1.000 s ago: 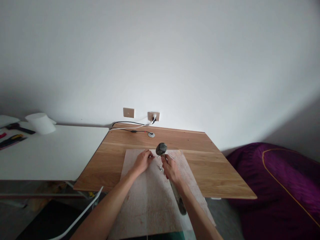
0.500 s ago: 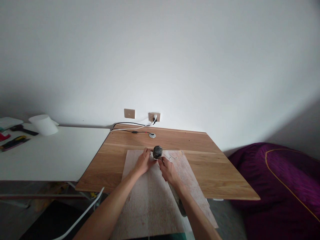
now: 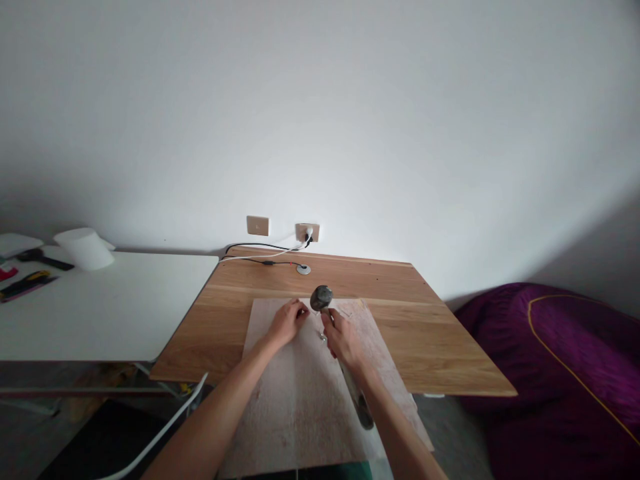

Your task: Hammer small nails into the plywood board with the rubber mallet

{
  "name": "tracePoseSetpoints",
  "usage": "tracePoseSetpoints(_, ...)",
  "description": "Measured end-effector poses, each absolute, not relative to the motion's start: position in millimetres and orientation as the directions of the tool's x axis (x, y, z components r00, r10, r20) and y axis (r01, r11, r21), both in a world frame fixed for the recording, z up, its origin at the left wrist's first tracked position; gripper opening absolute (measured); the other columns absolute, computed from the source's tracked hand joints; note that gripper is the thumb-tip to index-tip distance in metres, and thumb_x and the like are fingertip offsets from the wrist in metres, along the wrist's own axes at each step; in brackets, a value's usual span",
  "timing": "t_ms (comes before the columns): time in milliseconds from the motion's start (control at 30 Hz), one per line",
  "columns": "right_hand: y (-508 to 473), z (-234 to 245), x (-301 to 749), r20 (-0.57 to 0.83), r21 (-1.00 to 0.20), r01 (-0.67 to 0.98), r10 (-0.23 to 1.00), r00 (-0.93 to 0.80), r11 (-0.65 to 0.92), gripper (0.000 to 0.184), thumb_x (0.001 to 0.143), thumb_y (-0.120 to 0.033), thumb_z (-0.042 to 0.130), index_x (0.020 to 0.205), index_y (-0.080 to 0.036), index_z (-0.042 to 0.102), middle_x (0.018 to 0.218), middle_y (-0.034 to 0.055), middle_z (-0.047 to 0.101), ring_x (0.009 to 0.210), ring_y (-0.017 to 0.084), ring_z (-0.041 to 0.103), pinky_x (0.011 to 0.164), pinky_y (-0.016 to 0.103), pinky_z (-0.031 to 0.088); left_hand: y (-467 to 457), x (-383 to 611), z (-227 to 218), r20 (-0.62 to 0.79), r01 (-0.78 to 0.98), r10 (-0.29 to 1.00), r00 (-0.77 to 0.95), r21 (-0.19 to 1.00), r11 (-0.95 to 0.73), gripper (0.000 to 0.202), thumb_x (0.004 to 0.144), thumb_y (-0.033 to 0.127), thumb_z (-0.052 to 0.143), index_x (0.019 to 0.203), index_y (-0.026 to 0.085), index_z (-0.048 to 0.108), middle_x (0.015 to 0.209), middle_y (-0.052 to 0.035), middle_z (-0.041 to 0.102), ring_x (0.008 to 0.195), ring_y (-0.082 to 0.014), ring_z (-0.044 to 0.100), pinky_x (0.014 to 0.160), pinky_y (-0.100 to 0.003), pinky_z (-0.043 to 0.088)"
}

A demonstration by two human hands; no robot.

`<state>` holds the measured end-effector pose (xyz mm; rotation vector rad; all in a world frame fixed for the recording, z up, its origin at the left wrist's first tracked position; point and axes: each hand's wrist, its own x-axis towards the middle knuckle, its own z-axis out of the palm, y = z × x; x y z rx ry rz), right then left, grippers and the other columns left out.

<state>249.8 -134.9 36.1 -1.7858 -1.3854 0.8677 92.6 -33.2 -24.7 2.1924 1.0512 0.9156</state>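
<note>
My right hand (image 3: 343, 337) grips a hammer (image 3: 322, 297) close below its dark, blocky head, with the handle running back under my forearm. To the left, my left hand (image 3: 289, 321) rests over the board with its fingertips pinched together; whatever is between them is too small to make out. Beneath both hands lies a pale, worn wooden board (image 3: 295, 407). A small shiny metal piece (image 3: 323, 337) sits on it beside my right fingers. Thin nail-like bits (image 3: 346, 312) lie on the board beyond my right hand.
The board lies on a brown wooden table (image 3: 430, 347). Cables (image 3: 265, 256) run along its back to a wall socket (image 3: 307, 232). At left, a white table (image 3: 130, 300) bears a white paper roll (image 3: 85, 249) and tools. A purple beanbag (image 3: 565, 373) stands at right.
The hammer head has lifted away from my left fingers and shifted slightly right. My left hand has drawn a little left, and the shiny metal piece now shows on the board.
</note>
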Motion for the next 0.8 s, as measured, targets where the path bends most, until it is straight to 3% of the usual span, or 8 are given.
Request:
tracePoseSetpoints(33,-134.5,36.7,247.7,-0.07,-0.848,0.506,0.979,0.189,-0.159,0.032,0.103,-0.045,0.035,0.101,-0.022,0.058,0.062,-0.0038,0.058,0.041,0.013,0.053,0.042,0.022,0.037,-33.1,92.4,-25.7,0.347,0.455,0.819,0.457,0.7,-0.55,0.01,0.089,0.016,0.066,0.097,0.018,0.07,0.095,-0.004,0.066,0.085,-0.0186,0.064,0.078,-0.03,0.049)
tracePoseSetpoints(133,-132.2,36.7,241.1,-0.024,-0.833,0.542,0.986,0.167,-0.112,0.03,0.103,-0.043,0.037,0.102,-0.022,0.059,0.065,-0.0015,0.061,0.044,0.014,0.055,0.045,0.024,0.038,-33.8,91.5,-28.1,0.382,0.462,0.828,0.41,0.696,-0.55,0.047,0.079,0.02,0.077,0.123,0.021,0.061,0.108,-0.0031,0.062,0.09,-0.0193,0.064,0.077,-0.03,0.051)
tracePoseSetpoints(233,-130.0,34.8,237.1,-0.044,-0.817,0.564,0.988,0.149,-0.121,0.027,0.102,-0.038,0.04,0.096,-0.022,0.059,0.068,0.0006,0.063,0.045,0.013,0.056,0.045,0.024,0.037,-34.6,90.8,-29.7,0.398,0.445,0.826,0.399,0.704,-0.553,0.062,0.076,0.017,0.079,0.132,0.022,0.052,0.119,-0.0057,0.058,0.101,-0.0222,0.065,0.083,-0.033,0.053)
tracePoseSetpoints(367,-133.9,33.4,243.5,-0.039,-0.853,0.505,0.981,0.191,-0.132,0.029,0.101,-0.044,0.038,0.097,-0.022,0.057,0.064,-0.0026,0.058,0.043,0.012,0.052,0.043,0.022,0.036,-34.7,91.0,-32.0,0.396,0.442,0.822,0.409,0.702,-0.558,0.056,0.08,0.024,0.081,0.127,0.023,0.051,0.122,-0.0068,0.057,0.105,-0.0234,0.065,0.086,-0.035,0.054)
tracePoseSetpoints(533,-156.7,34.0,272.3,-0.093,-0.889,0.413,0.961,0.261,-0.198,0.041,0.095,-0.06,0.035,0.1,-0.023,0.052,0.06,-0.008,0.047,0.038,0.011,0.045,0.036,0.021,0.034,-34.2,92.0,-30.1,0.441,0.466,0.805,0.397,0.658,-0.591,0.037,0.084,0.034,0.081,0.109,0.022,0.056,0.108,-0.0038,0.059,0.099,-0.0225,0.064,0.084,-0.034,0.053)
tracePoseSetpoints(733,-183.5,17.7,302.4,-0.132,-0.863,0.43,0.939,0.318,-0.267,0.041,0.095,-0.06,0.035,0.096,-0.022,0.053,0.06,-0.0075,0.047,0.037,0.01,0.045,0.035,0.02,0.033,-41.2,92.4,-16.9,0.498,0.491,0.752,0.433,0.57,-0.659,0.009,0.091,0.024,0.069,0.1,0.022,0.066,0.1,-0.004,0.06,0.093,-0.021,0.064,0.084,-0.032,0.052)
tracePoseSetpoints(800,-186.4,9.5,306.3,-0.136,-0.838,0.463,0.932,0.335,-0.288,0.041,0.097,-0.057,0.034,0.099,-0.021,0.056,0.057,-0.007,0.048,0.037,0.011,0.046,0.036,0.021,0.034,-47.2,92.2,-12.7,0.511,0.462,0.709,0.487,0.538,-0.705,0.011,0.093,0.02,0.064,0.102,0.022,0.07,0.1,-0.0052,0.061,0.093,-0.0207,0.064,0.085,-0.032,0.052)
